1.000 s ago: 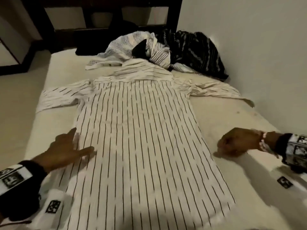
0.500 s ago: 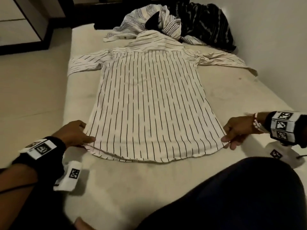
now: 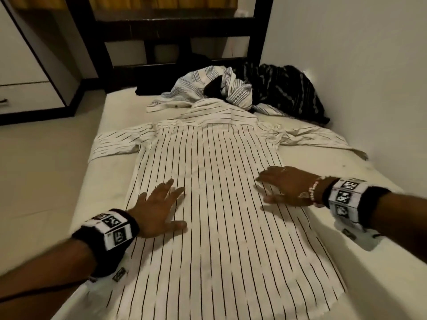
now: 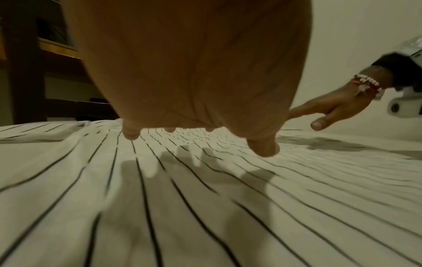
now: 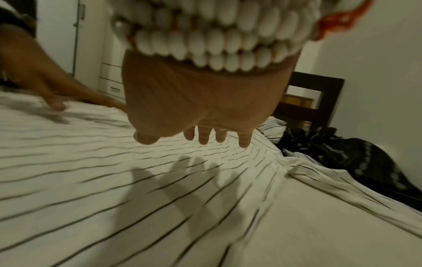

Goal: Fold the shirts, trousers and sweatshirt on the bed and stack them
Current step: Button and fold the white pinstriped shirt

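A white shirt with thin black stripes [image 3: 219, 204] lies flat and back-up on the bed [image 3: 76, 199], collar at the far end, both sleeves spread sideways. My left hand [image 3: 161, 206] is open, fingers spread, over the shirt's left half. My right hand [image 3: 284, 185] is open over its right edge, fingers pointing left. The wrist views show straight fingers of the left hand [image 4: 200, 90] and right hand [image 5: 194, 108] just above the striped cloth [image 4: 205, 207], casting shadows on the shirt [image 5: 137, 189]. A crumpled white patterned garment [image 3: 208, 91] and a dark garment [image 3: 284, 91] lie beyond the collar.
A white wall [image 3: 358, 65] runs along the bed's right side. A dark wooden frame [image 3: 173, 26] stands at the far end. White drawers [image 3: 25, 93] stand at the left, across bare floor [image 3: 34, 158].
Both hands left the shirt's bottom hem corners and moved forward onto the middle of the shirt, now flat and open. The camera moved closer over the shirt.
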